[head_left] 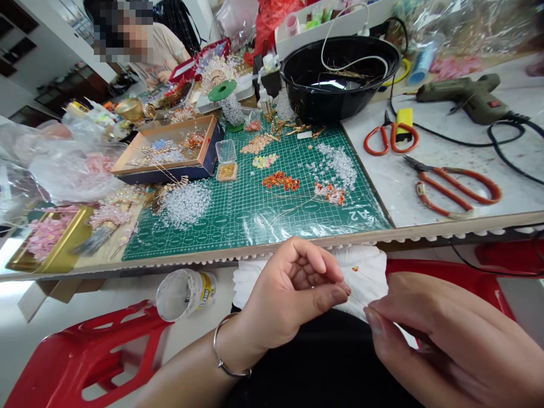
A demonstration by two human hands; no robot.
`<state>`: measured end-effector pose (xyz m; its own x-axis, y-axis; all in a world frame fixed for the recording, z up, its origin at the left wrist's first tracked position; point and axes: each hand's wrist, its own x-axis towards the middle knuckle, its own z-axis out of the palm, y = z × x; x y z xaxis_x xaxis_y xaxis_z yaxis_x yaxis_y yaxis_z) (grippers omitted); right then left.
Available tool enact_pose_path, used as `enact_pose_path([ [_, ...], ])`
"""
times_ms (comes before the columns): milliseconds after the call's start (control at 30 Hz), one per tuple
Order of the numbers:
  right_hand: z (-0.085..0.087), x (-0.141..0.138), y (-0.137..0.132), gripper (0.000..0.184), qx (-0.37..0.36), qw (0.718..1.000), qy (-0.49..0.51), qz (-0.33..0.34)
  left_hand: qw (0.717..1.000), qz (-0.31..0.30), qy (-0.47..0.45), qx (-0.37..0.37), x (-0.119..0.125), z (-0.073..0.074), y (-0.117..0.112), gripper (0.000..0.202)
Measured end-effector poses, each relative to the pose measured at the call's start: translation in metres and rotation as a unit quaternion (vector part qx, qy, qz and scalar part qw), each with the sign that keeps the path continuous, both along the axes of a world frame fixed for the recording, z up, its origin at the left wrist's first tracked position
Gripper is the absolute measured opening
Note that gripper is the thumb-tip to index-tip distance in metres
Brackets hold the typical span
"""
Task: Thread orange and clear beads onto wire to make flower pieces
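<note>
My left hand [297, 292], with a bangle at the wrist, holds thumb and fingertips together in front of the table edge. Thumb and forefinger of my right hand [442, 328] are pinched just to its right, the tips apart from the left ones. What either pinch holds is too thin or hidden to make out. A tiny orange-and-yellow piece [355, 268] shows above the gap, against a white cloth [369, 260]; whether it hangs or lies there I cannot tell. Beyond the hands, orange beads [281, 181], clear beads [340, 164] and thin wires [289, 209] lie on the green cutting mat [238, 226].
Red-handled pliers [459, 187], red-handled cutters [391, 136] and a glue gun [467, 99] lie at the right. Behind the mat stands a black basin [340, 85]. A cardboard box [170, 150] holds beadwork. Someone sits across the table; a red stool [97, 351] stands lower left.
</note>
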<state>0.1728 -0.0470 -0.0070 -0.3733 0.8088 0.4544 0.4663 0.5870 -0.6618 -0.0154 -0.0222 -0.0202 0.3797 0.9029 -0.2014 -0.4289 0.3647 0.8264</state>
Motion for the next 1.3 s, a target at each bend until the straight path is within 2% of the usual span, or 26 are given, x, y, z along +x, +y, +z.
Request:
enact_pose_path([
  [467,-0.002,0.003,-0.002,0.025,-0.014,1.000,-0.011,0.012,0.999,-0.022,-0.035,0.027,0.000,-0.001,-0.001,0.029],
  [667,-0.001,0.001,0.002,0.017,-0.036,0.999,-0.005,0.001,0.998,-0.038,0.024,0.047,0.001,0.008,0.002,0.030],
  [767,-0.003,-0.001,0.008,0.015,-0.075,0.997,0.003,-0.008,0.987,-0.051,0.120,0.092,-0.003,0.014,0.005,0.020],
  [833,-0.006,-0.002,0.012,0.014,-0.124,0.992,0.015,-0.026,0.953,-0.036,0.239,0.182,-0.007,0.018,0.007,0.010],
  [900,-0.012,-0.003,0.014,0.013,-0.188,0.981,0.028,-0.033,0.881,-0.007,0.355,0.314,-0.009,0.021,0.008,0.007],
  [967,-0.016,-0.003,0.016,0.015,-0.241,0.969,0.043,-0.029,0.803,0.009,0.429,0.413,-0.010,0.027,0.012,0.009],
  [1000,-0.017,-0.004,0.017,0.017,-0.256,0.965,0.052,-0.029,0.780,0.003,0.445,0.439,-0.010,0.030,0.016,0.009],
  [1067,-0.017,-0.004,0.019,0.018,-0.254,0.964,0.075,-0.039,0.767,-0.035,0.454,0.452,-0.011,0.039,0.031,0.008],
  [1133,-0.015,-0.004,0.020,0.019,-0.228,0.968,0.092,-0.058,0.760,-0.062,0.465,0.450,-0.013,0.045,0.060,0.007],
  [1167,-0.013,-0.004,0.021,0.019,-0.212,0.970,0.093,-0.066,0.742,-0.054,0.491,0.453,-0.015,0.046,0.079,0.006],
  [1200,-0.012,-0.004,0.022,0.019,-0.196,0.974,0.092,-0.070,0.713,-0.020,0.535,0.453,-0.016,0.045,0.101,0.010],
  [1233,-0.010,-0.003,0.023,0.019,-0.181,0.977,0.087,-0.070,0.671,0.001,0.587,0.453,-0.017,0.042,0.124,0.015],
  [1267,-0.009,-0.002,0.023,0.019,-0.166,0.981,0.081,-0.065,0.622,-0.001,0.637,0.455,-0.018,0.038,0.147,0.020],
  [1300,-0.009,-0.001,0.024,0.019,-0.152,0.984,0.075,-0.058,0.572,-0.037,0.678,0.460,-0.017,0.032,0.168,0.025],
])
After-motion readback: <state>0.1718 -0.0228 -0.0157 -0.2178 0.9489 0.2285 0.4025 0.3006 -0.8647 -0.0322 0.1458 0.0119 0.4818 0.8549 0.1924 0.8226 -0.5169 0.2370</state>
